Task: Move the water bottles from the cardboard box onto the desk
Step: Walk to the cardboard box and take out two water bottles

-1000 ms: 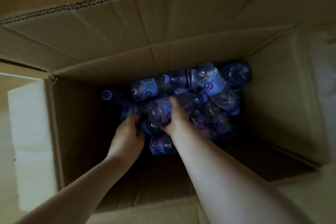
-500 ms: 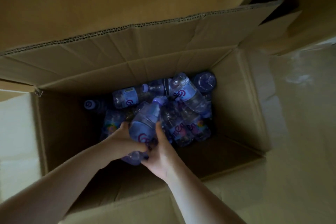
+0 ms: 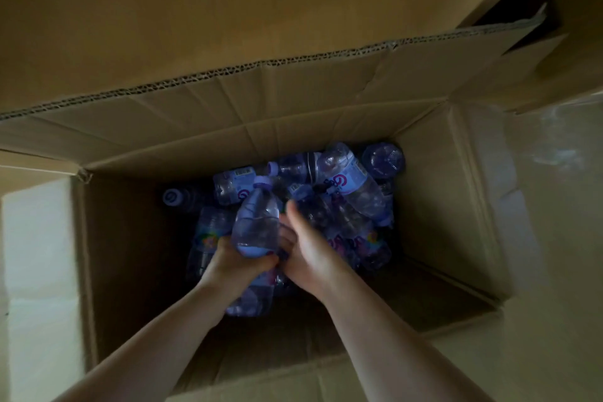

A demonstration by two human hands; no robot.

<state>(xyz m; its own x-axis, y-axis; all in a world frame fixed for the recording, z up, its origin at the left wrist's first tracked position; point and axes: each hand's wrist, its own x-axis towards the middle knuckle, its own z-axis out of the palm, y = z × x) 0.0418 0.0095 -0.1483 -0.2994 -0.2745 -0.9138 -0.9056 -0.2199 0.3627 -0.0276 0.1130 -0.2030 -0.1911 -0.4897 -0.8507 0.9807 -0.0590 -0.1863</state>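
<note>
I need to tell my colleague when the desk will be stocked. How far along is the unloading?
Nothing shows as done: the desk is out of view. In hand: the left hand grips one lifted bottle near its base, cap pointing away, with the right hand beside it; what the right hand holds is unclear. Left: a pile of bottles lies on the floor of the cardboard box.

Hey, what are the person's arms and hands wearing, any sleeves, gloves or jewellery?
Nothing shows: both forearms are bare to the frame's bottom edge, with no sleeves. The left hand and right hand have no gloves, rings or watch visible, though the light is dim.
</note>
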